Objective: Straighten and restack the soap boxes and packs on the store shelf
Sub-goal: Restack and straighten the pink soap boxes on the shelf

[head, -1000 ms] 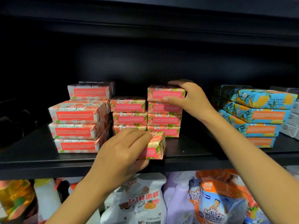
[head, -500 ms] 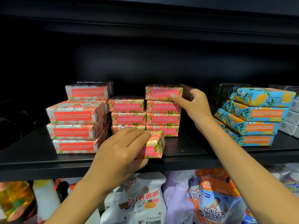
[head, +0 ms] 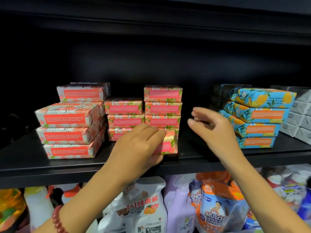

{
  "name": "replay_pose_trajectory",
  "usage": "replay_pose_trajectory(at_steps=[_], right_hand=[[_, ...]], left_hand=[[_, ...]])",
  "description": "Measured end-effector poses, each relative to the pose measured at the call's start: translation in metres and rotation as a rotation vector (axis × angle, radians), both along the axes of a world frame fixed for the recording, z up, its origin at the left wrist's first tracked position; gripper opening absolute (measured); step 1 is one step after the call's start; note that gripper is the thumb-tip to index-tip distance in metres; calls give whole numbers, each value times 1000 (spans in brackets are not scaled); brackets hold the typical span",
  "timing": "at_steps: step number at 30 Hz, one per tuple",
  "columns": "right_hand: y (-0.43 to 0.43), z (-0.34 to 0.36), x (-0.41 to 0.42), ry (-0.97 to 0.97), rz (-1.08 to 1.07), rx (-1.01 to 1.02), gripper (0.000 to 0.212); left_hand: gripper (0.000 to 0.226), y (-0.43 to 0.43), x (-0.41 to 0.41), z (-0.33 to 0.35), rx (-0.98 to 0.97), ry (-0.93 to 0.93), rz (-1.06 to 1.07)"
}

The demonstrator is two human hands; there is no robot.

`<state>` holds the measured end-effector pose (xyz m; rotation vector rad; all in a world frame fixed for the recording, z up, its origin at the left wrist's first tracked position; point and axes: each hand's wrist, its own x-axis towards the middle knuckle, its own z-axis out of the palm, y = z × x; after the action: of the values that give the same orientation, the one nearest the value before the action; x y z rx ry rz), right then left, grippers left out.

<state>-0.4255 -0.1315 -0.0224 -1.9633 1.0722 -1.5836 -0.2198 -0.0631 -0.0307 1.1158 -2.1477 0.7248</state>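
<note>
Pink soap boxes stand in stacks on the black shelf: a wide left stack, a middle stack and a taller right stack. One loose pink soap box lies tilted in front of the stacks near the shelf edge. My left hand grips this loose box from its left side. My right hand hovers in the gap right of the tall stack, fingers apart, touching nothing. A slanting stack of blue soap packs sits further right.
Grey boxes are stacked at the far right of the shelf. Below the shelf stand spray bottles and refill pouches. The upper shelf hangs overhead and the back is dark.
My right hand has let go of the tall pink stack and drawn back to the right into the gap. My left hand stays on the loose box.
</note>
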Motion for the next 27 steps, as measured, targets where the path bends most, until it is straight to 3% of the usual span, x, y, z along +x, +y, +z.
replay_pose_trajectory(at_steps=[2, 4, 6, 9, 15, 27], right_hand=[[14, -15, -13, 224, 2, 8, 36], [25, -23, -22, 410, 0, -31, 45], [32, -29, -27, 525, 6, -43, 58], [34, -39, -31, 630, -38, -39, 56], [36, -46, -31, 630, -110, -63, 53], [39, -46, -29, 649, -123, -63, 54]], left_hand=[[49, -6, -8, 2, 30, -8, 18], [45, -12, -13, 3, 50, -8, 38], [43, -18, -18, 2, 69, -10, 43], [46, -25, -22, 0, 92, -14, 46], [43, -23, -14, -3, 207, 99, -20], [27, -14, -7, -5, 164, 189, 37]])
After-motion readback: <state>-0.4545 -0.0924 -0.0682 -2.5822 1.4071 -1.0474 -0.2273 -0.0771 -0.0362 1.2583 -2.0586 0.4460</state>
